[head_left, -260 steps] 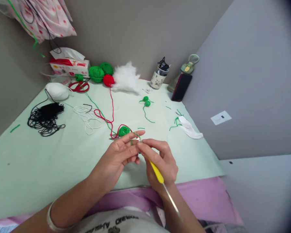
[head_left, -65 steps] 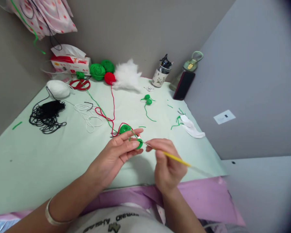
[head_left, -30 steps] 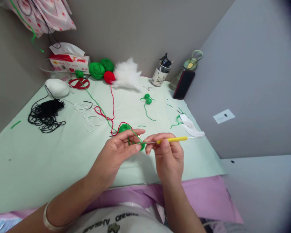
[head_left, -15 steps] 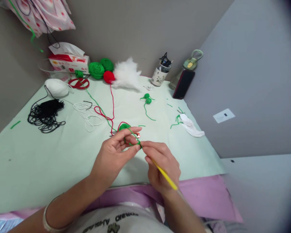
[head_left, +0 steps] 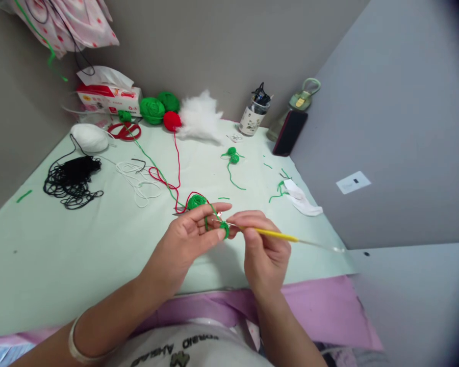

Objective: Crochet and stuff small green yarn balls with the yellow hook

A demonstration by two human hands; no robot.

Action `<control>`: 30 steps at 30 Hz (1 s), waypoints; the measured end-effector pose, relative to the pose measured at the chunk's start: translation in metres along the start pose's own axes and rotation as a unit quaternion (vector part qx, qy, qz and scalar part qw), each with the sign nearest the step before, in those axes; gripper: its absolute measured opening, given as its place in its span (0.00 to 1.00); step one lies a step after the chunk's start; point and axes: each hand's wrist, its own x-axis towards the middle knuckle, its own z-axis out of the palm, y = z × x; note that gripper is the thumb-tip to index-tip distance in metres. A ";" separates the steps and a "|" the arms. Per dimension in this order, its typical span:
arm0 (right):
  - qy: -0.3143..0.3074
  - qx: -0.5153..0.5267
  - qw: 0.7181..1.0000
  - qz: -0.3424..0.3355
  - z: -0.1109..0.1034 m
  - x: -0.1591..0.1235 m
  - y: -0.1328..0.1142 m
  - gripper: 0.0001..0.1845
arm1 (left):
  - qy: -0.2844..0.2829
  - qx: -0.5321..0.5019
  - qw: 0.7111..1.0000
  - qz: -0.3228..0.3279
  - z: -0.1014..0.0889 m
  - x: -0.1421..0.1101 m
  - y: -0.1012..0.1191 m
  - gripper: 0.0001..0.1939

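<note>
My left hand (head_left: 189,232) pinches a small green crochet piece (head_left: 225,228) between thumb and fingers, its index finger stretched out with green yarn running over it. My right hand (head_left: 268,250) grips a yellow-handled crochet hook (head_left: 277,234). The hook's thin metal tip points left and meets the top of the green piece; whether it passes through a stitch I cannot make out. Just behind my left fingers sits a green yarn ball (head_left: 196,202), with the blades of small scissors (head_left: 180,210) showing beside it, the rest mostly hidden by my hand.
Behind are green yarn balls (head_left: 152,110), a red yarn ball (head_left: 172,121), white stuffing (head_left: 201,117), red scissors (head_left: 125,132) and a tissue box (head_left: 110,99). Black yarn (head_left: 72,178) lies left. Two small green balls (head_left: 233,155), a pen jar (head_left: 252,118) and a phone (head_left: 289,133) are right.
My right hand has turned, so the hook has swung from slanting down toward me to nearly level. Its tip now shows at the green piece, which is more visible.
</note>
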 end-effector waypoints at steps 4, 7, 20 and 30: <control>-0.014 -0.081 0.995 -0.065 0.003 -0.006 0.002 0.16 | 0.014 0.019 0.999 0.030 0.003 -0.001 -0.002 0.17; -0.025 -0.182 0.975 -0.125 0.001 -0.011 0.004 0.20 | 0.012 -0.024 1.000 0.006 0.003 0.002 -0.001 0.20; 0.000 0.047 0.998 0.033 0.001 0.000 0.002 0.10 | -0.001 -0.006 1.000 0.006 -0.002 0.002 -0.001 0.14; 0.008 0.131 0.987 0.091 -0.001 -0.001 0.009 0.09 | 0.015 0.032 0.999 0.018 -0.004 -0.002 -0.002 0.16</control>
